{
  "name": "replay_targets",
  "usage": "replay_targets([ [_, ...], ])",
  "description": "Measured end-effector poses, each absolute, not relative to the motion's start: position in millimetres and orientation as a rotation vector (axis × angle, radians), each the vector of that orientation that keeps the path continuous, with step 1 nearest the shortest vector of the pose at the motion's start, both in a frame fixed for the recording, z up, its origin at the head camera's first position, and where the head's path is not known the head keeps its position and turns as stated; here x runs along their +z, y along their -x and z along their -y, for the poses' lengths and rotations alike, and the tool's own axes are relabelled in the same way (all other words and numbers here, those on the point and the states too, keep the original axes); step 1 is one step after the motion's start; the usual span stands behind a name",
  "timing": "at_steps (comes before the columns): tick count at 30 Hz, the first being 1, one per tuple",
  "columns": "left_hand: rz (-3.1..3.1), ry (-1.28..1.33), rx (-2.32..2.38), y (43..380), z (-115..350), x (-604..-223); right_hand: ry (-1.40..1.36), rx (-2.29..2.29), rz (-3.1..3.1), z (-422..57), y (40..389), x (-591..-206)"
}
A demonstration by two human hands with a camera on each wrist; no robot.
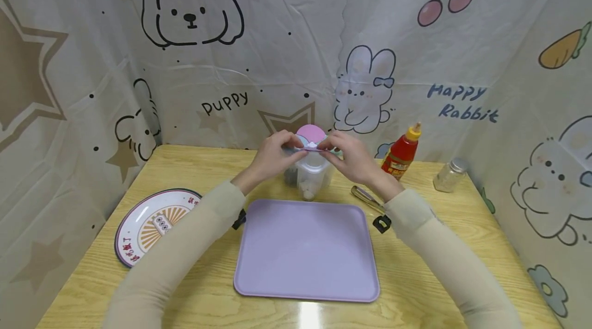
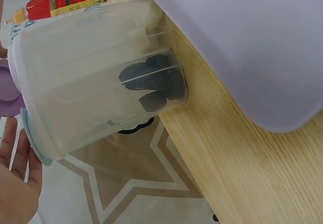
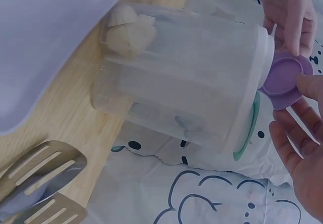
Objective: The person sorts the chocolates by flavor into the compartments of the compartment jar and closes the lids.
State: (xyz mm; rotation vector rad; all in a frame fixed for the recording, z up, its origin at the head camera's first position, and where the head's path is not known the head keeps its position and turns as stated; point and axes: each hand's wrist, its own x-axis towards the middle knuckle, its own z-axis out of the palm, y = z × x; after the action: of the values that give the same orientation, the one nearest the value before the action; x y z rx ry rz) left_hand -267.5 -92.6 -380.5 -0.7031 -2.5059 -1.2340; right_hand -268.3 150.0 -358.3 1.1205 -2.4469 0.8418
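Note:
A clear compartment container (image 1: 311,177) stands at the back of the table, behind the lilac tray. In the right wrist view its purple flap lid (image 3: 283,76) is swung up from the white rim. My left hand (image 1: 277,151) pinches that lid at one side, and my right hand (image 1: 350,158) pinches the other side, thumb on its face. Pale chunks (image 3: 130,32) lie in one compartment and dark pieces (image 2: 157,80) in another. A pink lid (image 1: 310,132) shows behind the fingers, and a green lid (image 3: 247,128) sits along the rim.
The lilac tray (image 1: 307,252) lies in front of the container. On the left is a patterned plate (image 1: 139,226), partly under my left sleeve. To the right are metal slotted tongs (image 1: 365,196), a red sauce bottle (image 1: 401,155) and a glass shaker (image 1: 449,177). A printed curtain (image 1: 287,61) backs the table.

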Motion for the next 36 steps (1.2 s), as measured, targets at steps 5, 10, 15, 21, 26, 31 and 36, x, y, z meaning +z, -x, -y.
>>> replay_targets([
  [5, 2.486, 0.776, -1.135, 261, 92, -382, -1.146, 0.825, 2.433, -152, 263, -364],
  [10, 2.479, 0.827, -1.040, 255, 92, -387, -1.165, 0.781, 2.429, -154, 259, -370],
  [15, 2.461, 0.862, -0.983, 252, 92, -392, -1.197, 0.746, 2.401, -154, 257, -375],
  [21, 2.429, 0.890, -0.925, 251, 93, -398, -1.218, 0.713, 2.364, -155, 257, -381],
  [26, 2.384, 0.891, -0.915, 250, 91, -403, -1.203, 0.720, 2.362, -155, 257, -383],
  [31, 2.362, 0.871, -0.925, 250, 89, -411, -1.194, 0.734, 2.346, -156, 258, -384],
  [36, 2.369, 0.854, -0.930, 249, 89, -414, -1.202, 0.717, 2.318, -154, 261, -388],
])
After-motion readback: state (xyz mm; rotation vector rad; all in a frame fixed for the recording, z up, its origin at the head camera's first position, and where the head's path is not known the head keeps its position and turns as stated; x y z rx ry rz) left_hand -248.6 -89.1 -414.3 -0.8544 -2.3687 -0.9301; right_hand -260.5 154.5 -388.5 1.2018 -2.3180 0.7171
